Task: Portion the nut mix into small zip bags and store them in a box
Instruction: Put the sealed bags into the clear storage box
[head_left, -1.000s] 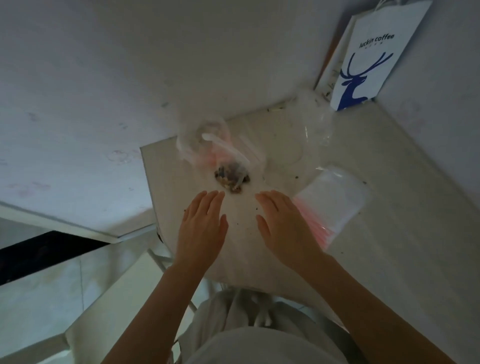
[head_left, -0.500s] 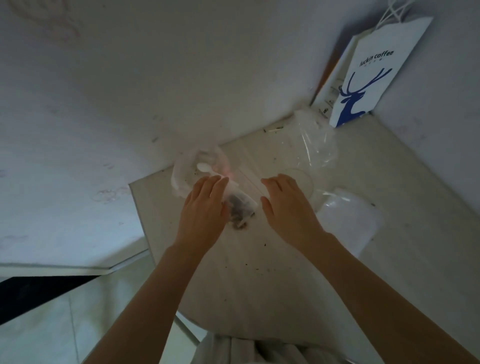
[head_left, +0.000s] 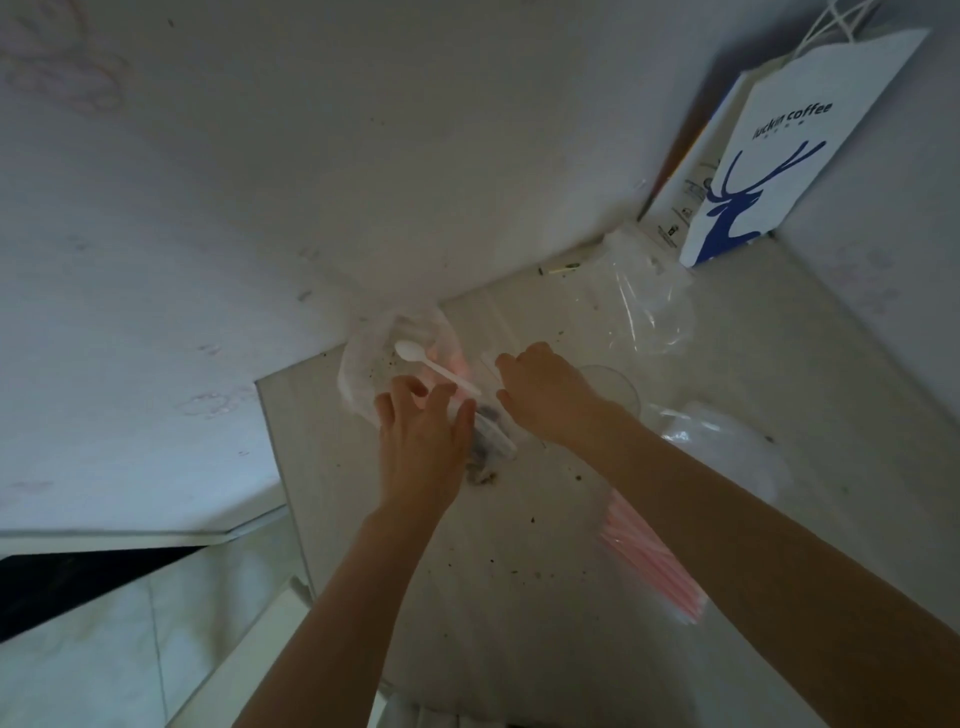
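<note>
The small clear nut-filled zip bag (head_left: 492, 442) has been reached: left hand (head_left: 421, 447) spread on it, right hand (head_left: 545, 397) curled, grip unclear; sealing seems next

I am watching the left hand (head_left: 421, 447) resting spread fingers on the small zip bag (head_left: 497, 440) of nut mix (head_left: 483, 472) on the table (head_left: 519, 561). The right hand (head_left: 545, 395) is curling at the bag's far edge, and I cannot tell whether it is gripping. A white spoon (head_left: 436, 366) is lying just beyond.
</note>
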